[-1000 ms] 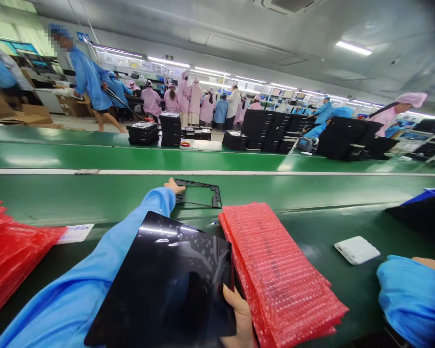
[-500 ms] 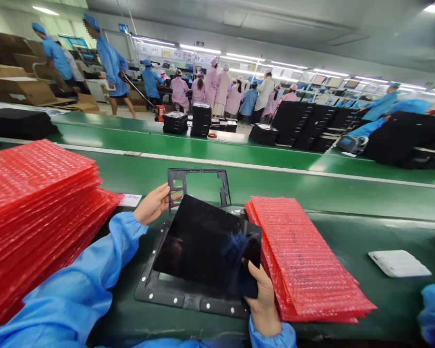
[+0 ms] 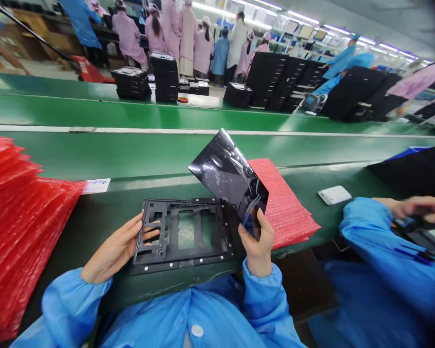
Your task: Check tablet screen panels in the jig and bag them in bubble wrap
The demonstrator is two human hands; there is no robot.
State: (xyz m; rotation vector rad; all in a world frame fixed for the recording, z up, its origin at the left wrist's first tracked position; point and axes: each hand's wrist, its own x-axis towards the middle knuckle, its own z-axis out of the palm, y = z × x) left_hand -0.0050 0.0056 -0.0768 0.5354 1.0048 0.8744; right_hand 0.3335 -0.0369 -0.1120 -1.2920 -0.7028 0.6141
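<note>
My left hand (image 3: 112,252) grips the left edge of a black plastic frame (image 3: 163,236) with rectangular cut-outs, its fingertips showing through the openings. The frame is over a black flat fixture (image 3: 158,268) dotted with white round spots along its rim; whether the two touch I cannot tell. In my right hand (image 3: 258,241) is a thin, glossy black screen panel (image 3: 234,176), pinched at its lower corner. The panel is tilted up, with reflections and pale specks on its face, above and right of the frame.
Red bubble-wrap bags (image 3: 25,232) are piled at the left; more red bags (image 3: 286,208) lie at the right. Beyond them sits a white device (image 3: 334,195). A co-worker's blue sleeve (image 3: 369,224) and hands are at far right. A green conveyor (image 3: 137,154) runs across behind.
The view has shifted down and right. The frame has come down from upright to lie over the fixture. The panel has been lifted off to the right and turned up.
</note>
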